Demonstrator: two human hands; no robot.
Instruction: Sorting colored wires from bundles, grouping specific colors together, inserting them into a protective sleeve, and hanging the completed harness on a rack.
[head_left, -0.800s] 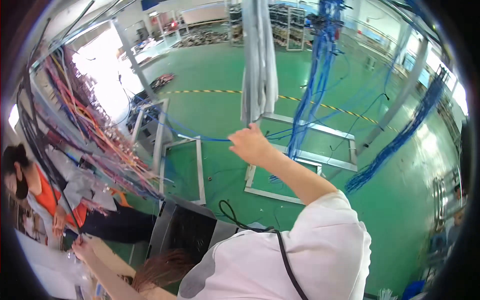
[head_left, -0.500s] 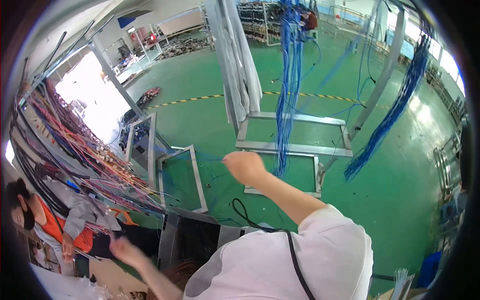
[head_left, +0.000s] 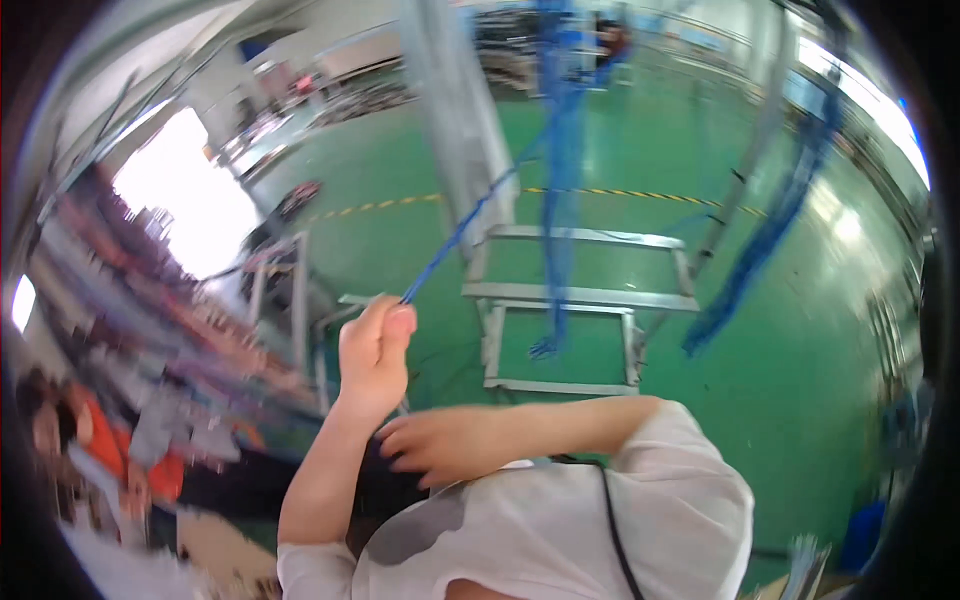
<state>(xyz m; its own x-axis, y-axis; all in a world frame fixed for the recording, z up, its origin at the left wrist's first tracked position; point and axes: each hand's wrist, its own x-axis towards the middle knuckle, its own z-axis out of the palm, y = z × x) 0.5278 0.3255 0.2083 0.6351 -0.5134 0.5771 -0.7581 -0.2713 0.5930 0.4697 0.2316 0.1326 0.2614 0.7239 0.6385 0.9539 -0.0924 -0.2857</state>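
My left hand (head_left: 375, 350) is raised in the middle, its fingers closed round the end of a thin blue cable (head_left: 455, 232). That cable runs taut up and to the right, to a hanging bundle of blue cables (head_left: 558, 200). Just below and to the right of the left wrist is my right hand (head_left: 445, 445), fingers apart, slightly blurred by motion, with nothing seen in it. From the far right hangs a second thick bundle of blue cables (head_left: 765, 225). Any part of the cable inside the left fist is hidden.
A grey metal frame (head_left: 580, 295) with upright posts stands ahead on the green floor (head_left: 760, 430). White cloth or sheeting (head_left: 465, 140) hangs along one post. At left are a rack of coloured cables (head_left: 170, 290), blurred, and a seated person in orange and grey (head_left: 150, 440).
My left hand has come up from the lower left and now holds a blue cable pulled taut. My right hand has dropped down and left from beside the frame. The view is blurrier.
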